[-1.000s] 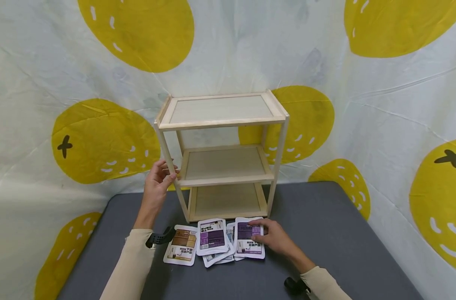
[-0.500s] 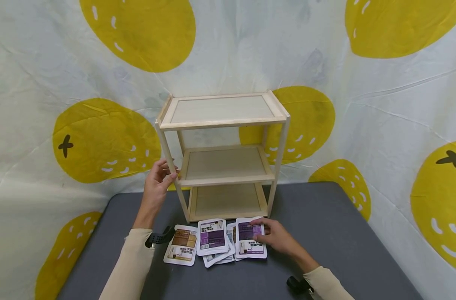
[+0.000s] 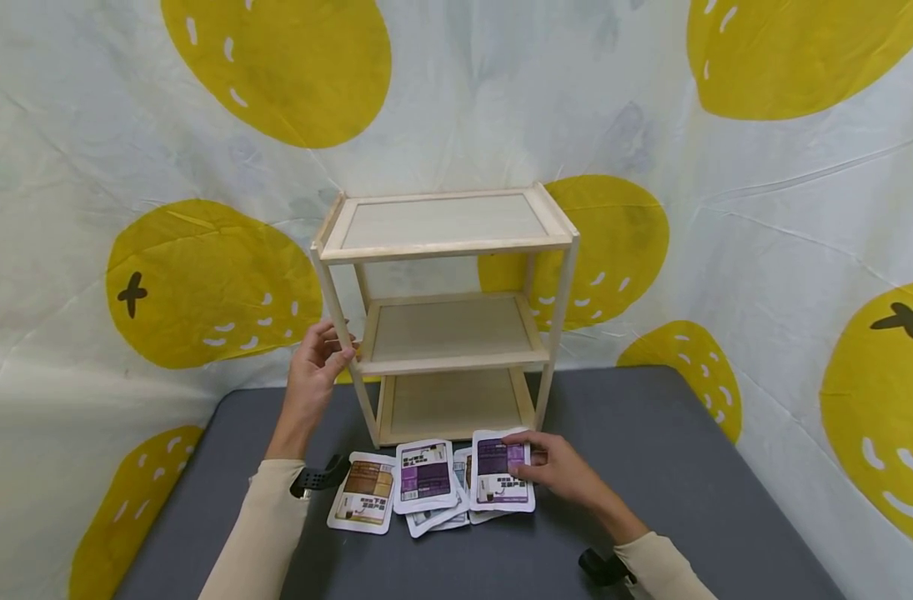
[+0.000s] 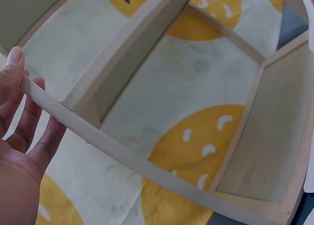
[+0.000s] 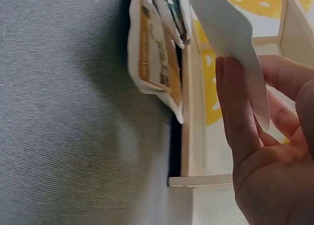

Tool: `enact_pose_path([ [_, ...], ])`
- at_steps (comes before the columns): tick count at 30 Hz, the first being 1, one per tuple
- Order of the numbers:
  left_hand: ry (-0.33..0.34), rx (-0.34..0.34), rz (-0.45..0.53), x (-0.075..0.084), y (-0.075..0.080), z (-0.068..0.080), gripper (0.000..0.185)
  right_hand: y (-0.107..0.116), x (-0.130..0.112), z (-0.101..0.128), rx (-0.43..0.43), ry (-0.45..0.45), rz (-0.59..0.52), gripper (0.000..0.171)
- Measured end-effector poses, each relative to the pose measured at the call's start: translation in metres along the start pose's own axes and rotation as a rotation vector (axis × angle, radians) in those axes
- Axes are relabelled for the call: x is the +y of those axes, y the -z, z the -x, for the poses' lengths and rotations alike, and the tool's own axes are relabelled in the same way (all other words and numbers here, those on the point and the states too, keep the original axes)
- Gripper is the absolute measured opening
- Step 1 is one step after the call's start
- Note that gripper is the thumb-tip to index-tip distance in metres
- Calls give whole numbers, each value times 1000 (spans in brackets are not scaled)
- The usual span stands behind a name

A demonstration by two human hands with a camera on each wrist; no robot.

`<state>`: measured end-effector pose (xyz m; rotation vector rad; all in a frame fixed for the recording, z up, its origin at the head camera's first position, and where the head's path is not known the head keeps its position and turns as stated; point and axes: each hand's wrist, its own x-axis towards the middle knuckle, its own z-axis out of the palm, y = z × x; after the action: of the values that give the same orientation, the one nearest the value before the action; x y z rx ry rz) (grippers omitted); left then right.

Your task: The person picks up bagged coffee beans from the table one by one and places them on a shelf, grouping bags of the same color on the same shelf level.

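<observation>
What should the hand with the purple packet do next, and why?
Probably lift the purple packet clear and carry it toward the wooden shelf. The right hand already pinches its edge, raised off the pile, the left hand steadies the shelf's front post, and all three tiers look bare.

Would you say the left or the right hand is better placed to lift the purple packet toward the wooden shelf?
The right hand, probably: it already pinches the purple packet at its edge, in front of the wooden shelf. The left hand grips the shelf's front left post, apart from the packets.
</observation>
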<state>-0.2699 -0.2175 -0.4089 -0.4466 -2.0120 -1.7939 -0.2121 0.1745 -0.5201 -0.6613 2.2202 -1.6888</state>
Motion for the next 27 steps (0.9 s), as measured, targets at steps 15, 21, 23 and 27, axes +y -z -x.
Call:
enact_pose_path([
  [15,-1,6,-13,1,0,2,43,7,-26,1,-2,-21,-15,44],
  [21,2,5,-4,1,0,1,43,10,-37,2,6,-15,-5,43],
  [23,2,5,-8,1,0,1,43,11,-41,3,5,-18,-3,43],
  [27,4,4,-5,0,0,0,43,12,-49,3,-4,-30,6,43],
])
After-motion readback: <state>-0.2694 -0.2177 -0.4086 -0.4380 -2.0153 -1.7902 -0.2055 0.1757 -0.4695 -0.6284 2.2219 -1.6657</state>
